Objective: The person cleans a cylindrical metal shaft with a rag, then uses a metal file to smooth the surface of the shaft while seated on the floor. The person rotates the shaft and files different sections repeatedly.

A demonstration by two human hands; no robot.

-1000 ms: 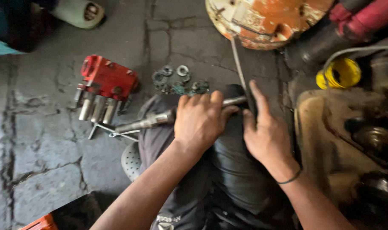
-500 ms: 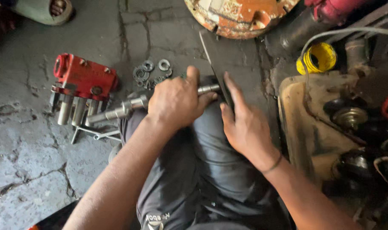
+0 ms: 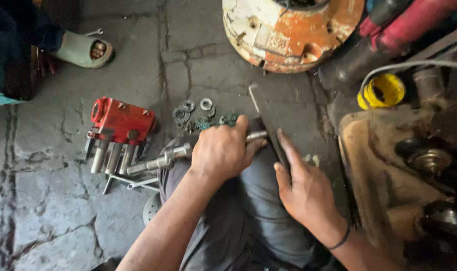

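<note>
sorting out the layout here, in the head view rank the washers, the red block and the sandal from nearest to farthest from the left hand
1. Washers: scattered on the floor just above the left hand, nearest.
2. Red block: on the floor to the left of the hand, past the end of the metal shaft it grips.
3. Sandal: far upper left, on another person's foot, farthest.

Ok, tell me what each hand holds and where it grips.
Left hand grips the metal shaft around its right-hand part. Right hand presses the dark flat strip at its lower end.
</note>
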